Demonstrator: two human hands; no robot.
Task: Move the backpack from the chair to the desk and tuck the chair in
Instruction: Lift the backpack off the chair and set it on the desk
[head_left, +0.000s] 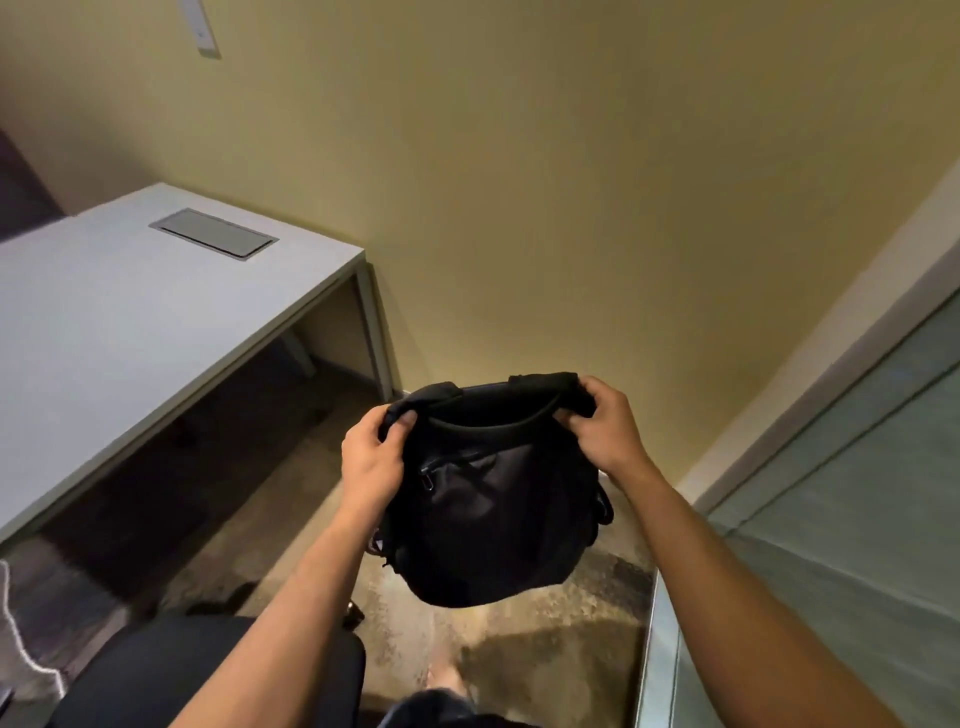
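A black backpack (493, 514) hangs in the air over the floor, held up by its top. My left hand (371, 457) grips the left end of the top and my right hand (602, 423) grips the right end. The white desk (119, 322) stands to the left, its top lower left of the bag. The black chair seat (171, 670) is at the bottom left, under my left forearm and partly hidden by it. The bag touches neither desk nor chair.
A grey cable hatch (213, 233) is set into the desk top near the wall. A yellow wall (571, 208) rises straight ahead. A glass panel (831, 519) closes off the right side. A white cable (21, 639) lies on the floor at far left.
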